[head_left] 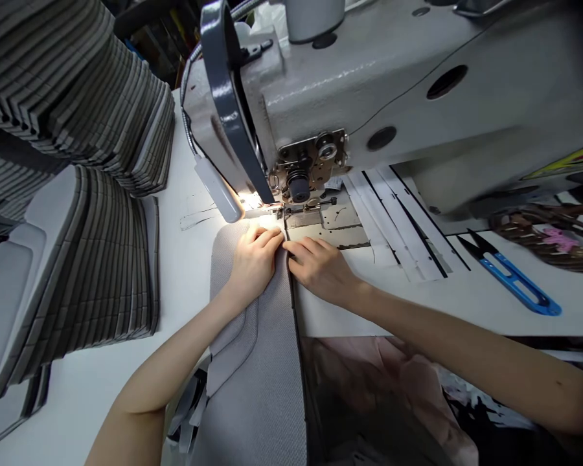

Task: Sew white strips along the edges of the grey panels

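Observation:
A long grey fabric piece [272,362] with a dark edge runs from the sewing machine [291,84] down over the table's front. My left hand [253,262] presses on it just before the needle area, its fingers bent and held together on the cloth. On the other side of the dark edge, my right hand [323,270] pinches the border between thumb and fingers. The presser foot [279,210] stands just beyond both hands, lit by a small lamp [218,188]. My fingertips partly hide the edge that they hold.
Tall stacks of grey fabric pieces [102,259] stand on the white table [97,382] at left. White strips with black edges [393,220] lie right of the needle plate. Blue thread snips [515,278] and a brown woven basket [539,239] are farther right.

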The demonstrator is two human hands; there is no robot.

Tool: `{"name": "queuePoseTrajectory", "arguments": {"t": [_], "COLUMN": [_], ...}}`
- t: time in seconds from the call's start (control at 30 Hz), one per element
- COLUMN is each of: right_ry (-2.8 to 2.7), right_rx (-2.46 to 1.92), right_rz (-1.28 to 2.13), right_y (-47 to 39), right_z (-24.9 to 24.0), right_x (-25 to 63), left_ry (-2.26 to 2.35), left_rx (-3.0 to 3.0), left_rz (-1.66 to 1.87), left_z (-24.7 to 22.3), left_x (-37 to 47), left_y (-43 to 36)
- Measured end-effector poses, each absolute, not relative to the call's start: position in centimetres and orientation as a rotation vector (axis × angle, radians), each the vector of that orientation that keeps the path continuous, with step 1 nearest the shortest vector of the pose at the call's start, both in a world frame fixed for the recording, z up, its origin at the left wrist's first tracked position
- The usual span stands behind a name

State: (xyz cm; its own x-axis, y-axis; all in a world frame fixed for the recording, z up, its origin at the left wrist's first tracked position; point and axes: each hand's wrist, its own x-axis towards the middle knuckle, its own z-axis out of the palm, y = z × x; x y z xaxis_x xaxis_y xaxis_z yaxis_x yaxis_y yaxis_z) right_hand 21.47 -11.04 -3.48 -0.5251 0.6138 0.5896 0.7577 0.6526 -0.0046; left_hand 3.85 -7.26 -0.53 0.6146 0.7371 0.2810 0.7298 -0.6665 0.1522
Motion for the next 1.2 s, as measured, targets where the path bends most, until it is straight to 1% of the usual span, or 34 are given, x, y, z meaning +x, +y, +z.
{"name": "queuePoseTrajectory", "arguments": {"t": [0.13, 0.23, 0.27, 0.33, 0.43, 0.5, 0.57, 0.83, 0.93, 1.0, 1.07, 1.2], "right_ry": [-2.364, -2.438, -2.404, -2.175, -1.663, -1.53, -1.558, -1.73, -1.661, -1.457, -1.29, -1.142], "right_rx": [-1.128, -1.227, -1.34, -1.734, -2.383, -2.623, -2.698, -2.656, -2.562, -2.354, -2.075, -1.416], "right_rz": [-0.22, 0.026, 0.113, 0.174, 0.016, -0.017, 0.012, -0.055, -0.034, 0.162, 0.479, 1.457], "right_y": [-11.3, -11.7, -11.9, -12.6, -13.7, -14.3, -14.6, -14.5, -14.4, -14.5, -15.2, -17.9], "right_z": [-2.8, -1.0, -0.2, 1.3, 2.8, 2.9, 2.7, 2.8, 2.7, 2.4, 1.9, 1.6], "right_x": [21.3, 22.9, 23.9, 26.6, 31.0, 33.2, 34.4, 33.9, 34.7, 35.1, 34.4, 29.3], "left_ry": [1.262, 1.23, 1.214, 1.19, 1.179, 1.18, 1.192, 1.237, 1.272, 1.286, 1.27, 1.295], "left_rx": [2.844, 2.86, 2.862, 2.864, 2.871, 2.869, 2.856, 2.807, 2.793, 2.783, 2.781, 2.761], "left_rz": [0.557, 0.586, 0.596, 0.62, 0.654, 0.656, 0.649, 0.628, 0.614, 0.62, 0.639, 0.669], "left_z": [-1.1, -1.3, -1.4, -1.5, -1.6, -1.7, -1.7, -1.6, -1.7, -1.8, -1.9, -1.9], "left_x": [3.7, 3.5, 3.5, 3.3, 3.1, 3.1, 3.1, 3.3, 3.3, 3.3, 3.3, 3.5], "left_y": [-6.9, -6.6, -6.5, -6.3, -6.1, -6.1, -6.2, -6.4, -6.7, -6.8, -7.0, -7.3]}}
